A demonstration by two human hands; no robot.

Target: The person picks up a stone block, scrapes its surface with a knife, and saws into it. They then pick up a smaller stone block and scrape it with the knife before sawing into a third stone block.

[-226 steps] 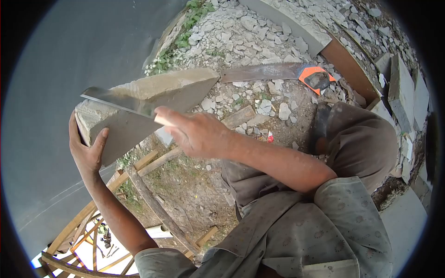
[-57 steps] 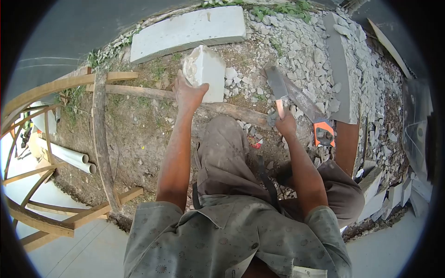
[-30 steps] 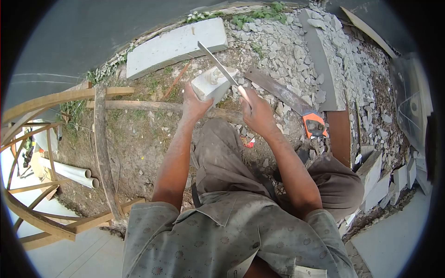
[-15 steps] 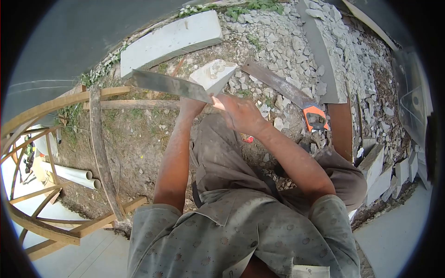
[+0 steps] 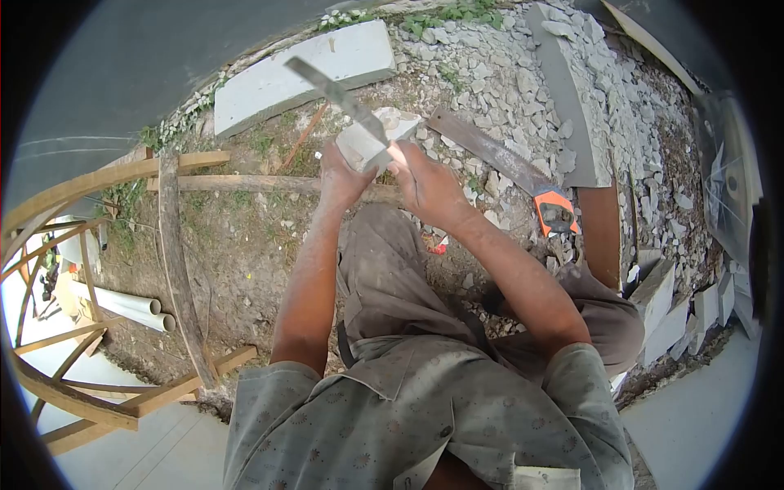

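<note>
My right hand [image 5: 434,192] is wrapped round the pale handle of a machete [image 5: 333,94], whose blade points up and to the left. Under the blade is a chunk of light grey block [image 5: 359,149] with a rough, chipped top. My left hand [image 5: 343,180] grips the near left side of this chunk, thumb toward me and fingers round its edge. The two hands are close together above my knee. Right of them, a handsaw [image 5: 490,151] with an orange and black handle lies on the rubble.
A long white block [image 5: 306,73] lies beyond the hands by the dark wall. Broken chips [image 5: 490,69] cover the ground at the back right, beside a grey slab [image 5: 563,98]. Wooden poles [image 5: 175,261] and white pipes [image 5: 131,306] are on the left.
The machete has swung from lying nearly level to the left to pointing up and away. My left hand, earlier partly behind the blade, now shows against the chunk's side.
</note>
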